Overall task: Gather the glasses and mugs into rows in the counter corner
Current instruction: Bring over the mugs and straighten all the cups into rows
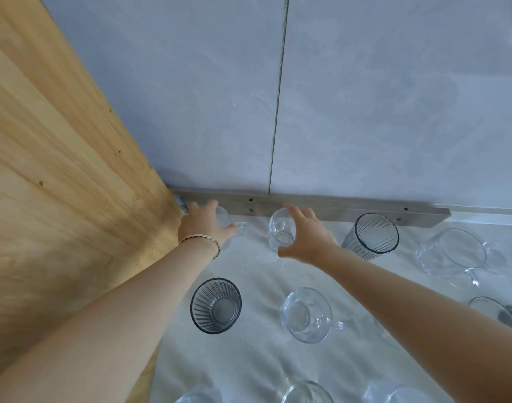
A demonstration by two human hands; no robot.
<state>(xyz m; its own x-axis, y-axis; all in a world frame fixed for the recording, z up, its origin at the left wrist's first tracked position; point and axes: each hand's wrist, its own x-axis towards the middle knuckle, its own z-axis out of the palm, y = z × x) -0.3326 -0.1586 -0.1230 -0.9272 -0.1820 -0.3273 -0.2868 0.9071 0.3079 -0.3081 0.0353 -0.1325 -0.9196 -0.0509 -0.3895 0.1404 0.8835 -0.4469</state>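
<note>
1. My left hand [204,223] is way out in the counter corner, where the wooden side panel [60,184] meets the grey wall [394,97]. It's curled over a small clear mug [226,221], whose handle pokes out to the right. Looks like it has hold of it, but the hand hides most of the glass, so I can't swear the grip is closed.

2. My right hand [307,237] is spread open, thumb low and fingers up, cupped around a small clear glass [281,231] without visibly clamping it. I read that as reaching for it or letting go of it; can't tell which.

3. Both pieces sit right against the metal strip [321,209] at the foot of the wall. Makes sense: the strip is a straight edge, so a back row lines itself up.

4. A ribbed grey tumbler [375,235] stands further right along the same strip, so the back row looks like three so far, with gaps.

5. Nearer me, a second ribbed tumbler [216,305] and a clear handled mug [307,314] sit side by side, maybe the start of a second row.

6. More clear mugs [452,254] are scattered off to the right, and rims peek in along the bottom edge, so I'd say there's plenty left to gather.

7. The glass is clear on a pale counter [257,359], and the rims are easy to clip while reaching over.
</note>
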